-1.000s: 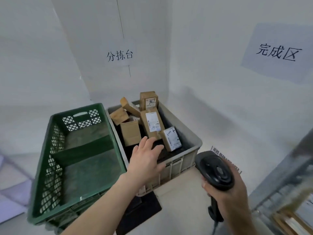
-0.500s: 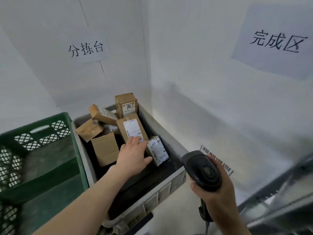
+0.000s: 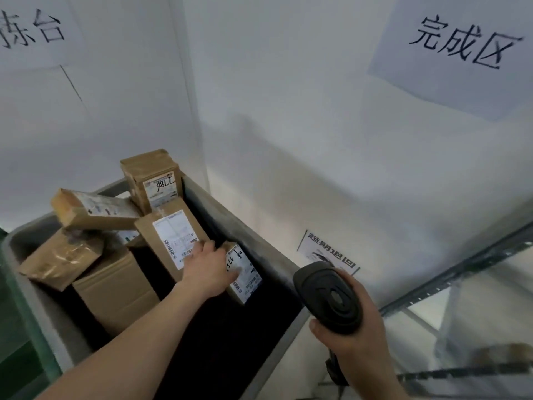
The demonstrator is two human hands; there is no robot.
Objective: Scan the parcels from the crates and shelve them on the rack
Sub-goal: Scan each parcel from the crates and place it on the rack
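Left hand [image 3: 206, 272] gripping small parcel [image 3: 245, 274] in grey crate [image 3: 251, 226], near right wall. Right hand [image 3: 356, 336] clasping scanner [image 3: 327, 298]. Lift clear, turn label toward scanner before shelving.

Both forearms are bare to the frame edge, with no sleeves, gloves, watch or rings showing.
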